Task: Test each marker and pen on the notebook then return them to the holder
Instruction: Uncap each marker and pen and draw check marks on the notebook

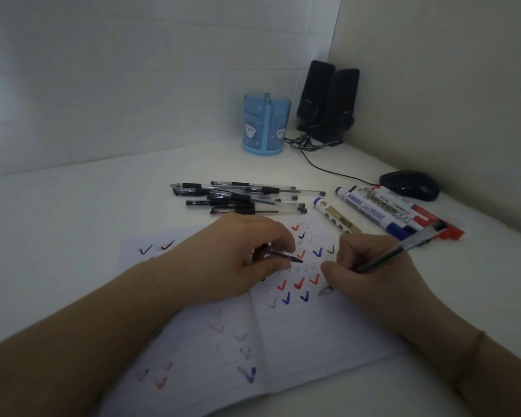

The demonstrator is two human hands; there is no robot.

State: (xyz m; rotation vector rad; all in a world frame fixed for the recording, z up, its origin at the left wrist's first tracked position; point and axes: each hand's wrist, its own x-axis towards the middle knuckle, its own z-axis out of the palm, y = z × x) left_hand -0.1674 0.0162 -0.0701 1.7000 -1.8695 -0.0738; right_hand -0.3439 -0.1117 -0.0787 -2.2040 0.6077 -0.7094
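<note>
Testing in progress, by the look of it: pen [382, 260] in the right hand [376, 272], tip down on the notebook [298, 350], lower centre of frame, just right of the rows of red, blue and black ticks. Barrel slopes up and right, away from the page, so the nib meets paper at a writing angle.

Right grip closed on the pen near its lower end, thumb and fingers pinched, heel of hand resting on the page. Wrist bent inward.

Left hand [238, 260] lies flat-ish on the upper part of the notebook, likely pinning it. Its grip closed on a small dark pen cap [283, 255], pointing right; probably this pen's cap, kept ready for recapping.

Loose pens [241, 198] piled on the counter [88, 206] above the notebook, centre frame. Markers [373, 206] fanned out to centre right. Whether each pile is tested or waiting, cannot tell.

Holder [266, 123], blue, stands upper centre against the wall, apparently empty. Speakers [328, 97] beside it; mouse [409, 185] at right.
</note>
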